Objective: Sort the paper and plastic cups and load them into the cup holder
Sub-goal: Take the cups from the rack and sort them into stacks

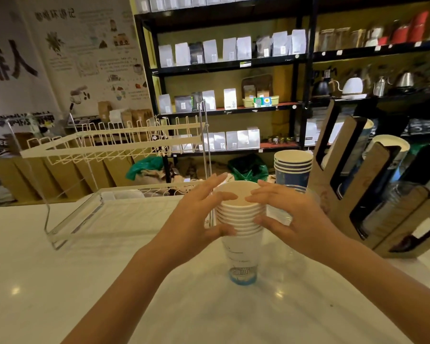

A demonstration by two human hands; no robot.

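Note:
A stack of several white paper cups (241,242) stands upright on the white counter. My left hand (199,217) curves around its left side, fingers spread, thumb touching the rims. My right hand (291,219) mirrors it on the right side, fingertips over the top rim. Behind stands a stack of blue paper cups (293,167). Clear plastic cups (283,214) sit just behind my right hand, partly hidden. The wooden cup holder (372,184) leans at the right, with cup stacks in its slots.
A white wire dish rack (109,145) with a clear tray (90,219) stands on the counter at the left. Black shelves (233,65) with bags and kettles fill the background. The white counter (159,306) stretches in front.

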